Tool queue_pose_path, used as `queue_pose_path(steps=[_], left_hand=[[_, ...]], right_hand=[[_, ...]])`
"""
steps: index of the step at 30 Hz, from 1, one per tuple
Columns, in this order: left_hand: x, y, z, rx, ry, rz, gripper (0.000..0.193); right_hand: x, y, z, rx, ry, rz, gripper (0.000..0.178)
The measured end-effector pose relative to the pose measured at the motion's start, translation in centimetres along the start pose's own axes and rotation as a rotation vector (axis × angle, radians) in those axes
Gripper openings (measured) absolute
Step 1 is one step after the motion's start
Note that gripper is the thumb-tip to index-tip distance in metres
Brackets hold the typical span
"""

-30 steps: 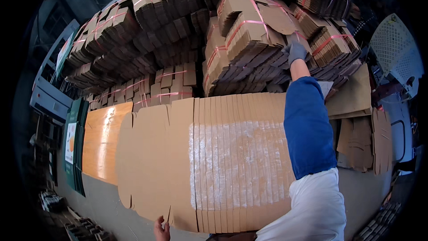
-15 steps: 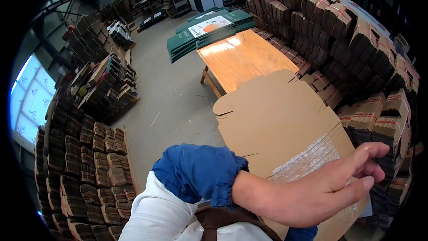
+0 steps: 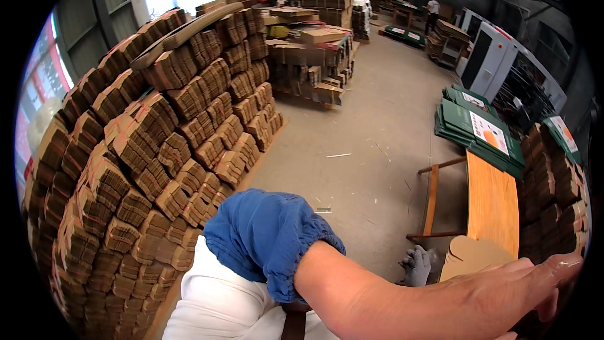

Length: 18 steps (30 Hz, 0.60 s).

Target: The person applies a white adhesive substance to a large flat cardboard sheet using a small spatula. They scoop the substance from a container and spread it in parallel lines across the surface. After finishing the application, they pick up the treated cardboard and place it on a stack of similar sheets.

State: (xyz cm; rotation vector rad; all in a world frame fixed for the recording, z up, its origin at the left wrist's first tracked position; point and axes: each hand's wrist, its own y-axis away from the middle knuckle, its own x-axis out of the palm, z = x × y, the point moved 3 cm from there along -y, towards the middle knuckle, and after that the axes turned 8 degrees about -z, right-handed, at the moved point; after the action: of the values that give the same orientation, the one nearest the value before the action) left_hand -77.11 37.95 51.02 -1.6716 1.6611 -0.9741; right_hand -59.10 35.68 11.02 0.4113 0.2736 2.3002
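My left arm, with a blue sleeve cover [image 3: 264,239] pushed above the bare forearm, stretches across the lower right. My left hand [image 3: 535,283] is bare, its fingers straight and together, with nothing visible in it. It hovers beside a stack of flat brown cardboard blanks [image 3: 472,253] on the wooden table [image 3: 491,201]. My right hand [image 3: 416,266], in a grey glove, shows small below my left forearm, next to the blanks' left edge. Its fingers hang loosely and its grip is unclear.
Tall stacks of bundled folded cartons [image 3: 157,151] fill the left. Green printed sheets [image 3: 478,129] lie past the table's far end. More carton bundles [image 3: 560,189] rise at the right. Pallets of cardboard [image 3: 314,56] and a distant person [image 3: 433,9] stand across the concrete floor [image 3: 365,151].
The view has swung from the carton wall and table, round over my left shoulder, to the hall floor. My left arm stays stretched out, its hand now nearer the lower right edge.
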Motion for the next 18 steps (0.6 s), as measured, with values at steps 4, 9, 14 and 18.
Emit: queue_pose_path(steps=[4, 9, 14, 18], left_hand=[[-7.9, 3.6, -7.2, 0.207, -0.389, -0.054, 0.043], [-19.8, 9.7, -14.3, 0.441, -0.905, -0.192, 0.039], [-31.4, 18.2, -21.7, -0.167, -1.328, -0.342, 0.071], [-45.4, 29.5, -29.6, -0.413, -1.275, -1.169, 0.069]], right_hand=[[13.8, -4.5, 1.0, 0.027, 0.067, 0.151, 0.034], [25.9, -8.9, -0.4, 0.024, 0.32, 0.239, 0.032], [35.4, -18.4, -1.0, 0.119, 0.25, 0.346, 0.035], [46.3, -26.1, -0.1, 0.116, 0.249, 0.414, 0.03]])
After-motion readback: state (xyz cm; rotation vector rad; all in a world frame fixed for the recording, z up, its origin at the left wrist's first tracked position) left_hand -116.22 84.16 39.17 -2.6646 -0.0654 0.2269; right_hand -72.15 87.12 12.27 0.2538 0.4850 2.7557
